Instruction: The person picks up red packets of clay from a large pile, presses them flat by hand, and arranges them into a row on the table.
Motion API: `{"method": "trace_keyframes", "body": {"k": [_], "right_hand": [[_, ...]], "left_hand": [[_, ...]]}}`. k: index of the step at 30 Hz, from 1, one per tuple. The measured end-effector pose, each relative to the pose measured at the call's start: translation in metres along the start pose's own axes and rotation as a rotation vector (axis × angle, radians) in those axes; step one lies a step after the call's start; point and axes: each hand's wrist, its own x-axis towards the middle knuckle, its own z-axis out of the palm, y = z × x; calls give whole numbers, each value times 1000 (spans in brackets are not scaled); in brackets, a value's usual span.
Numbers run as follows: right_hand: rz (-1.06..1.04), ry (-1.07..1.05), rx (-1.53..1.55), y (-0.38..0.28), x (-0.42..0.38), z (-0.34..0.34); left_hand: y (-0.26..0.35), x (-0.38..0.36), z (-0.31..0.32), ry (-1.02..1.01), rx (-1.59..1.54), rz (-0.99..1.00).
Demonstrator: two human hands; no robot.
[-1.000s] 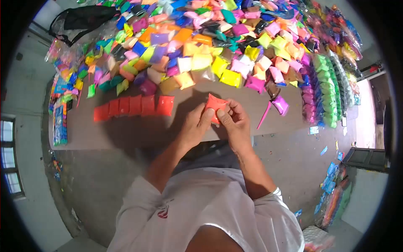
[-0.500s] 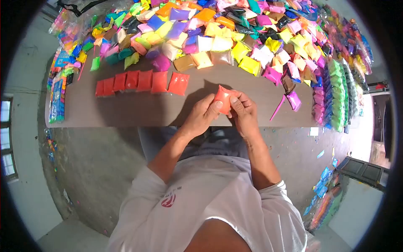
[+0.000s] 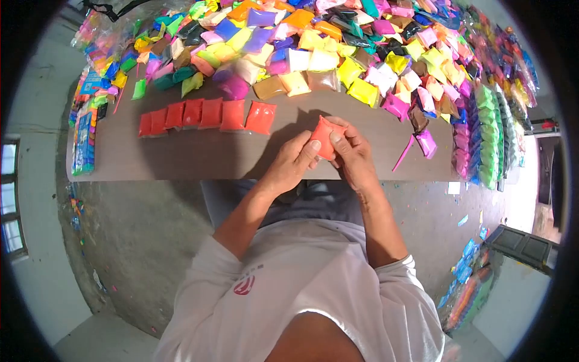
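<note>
Between my two hands, above the table's front edge, is a small red-orange plastic packet (image 3: 326, 134) with a soft-looking filling. My left hand (image 3: 294, 158) is closed on its left side, thumb lying on the packet's face. On its right side my right hand (image 3: 354, 155) grips it, thumb pressed across the front. The fingers behind the packet are partly hidden. To the left on the table lies a row of several similar red packets (image 3: 211, 113), side by side. The rightmost red packet (image 3: 261, 117) sits slightly apart from the others.
A large heap of packets in many colours (image 3: 307, 48) covers the table's back. Strips of green packets (image 3: 488, 136) line the right end. A purple packet (image 3: 427, 145) and a thin pink strip (image 3: 403, 154) lie nearer. Colourful packs (image 3: 83, 142) stand at the left edge.
The packet in my hands has shifted slightly right and tilted, and my right thumb lies further across it. The view has moved slightly; the row of red packets is unchanged.
</note>
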Motion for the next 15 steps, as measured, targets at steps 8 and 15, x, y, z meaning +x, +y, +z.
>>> {"method": "trace_keyframes", "body": {"k": [8, 15], "right_hand": [[-56, -71, 96, 3, 8, -8], [-18, 16, 169, -8, 7, 1]], "left_hand": [[10, 3, 3, 12, 67, -68], [2, 2, 8, 22, 119, -55]]}}
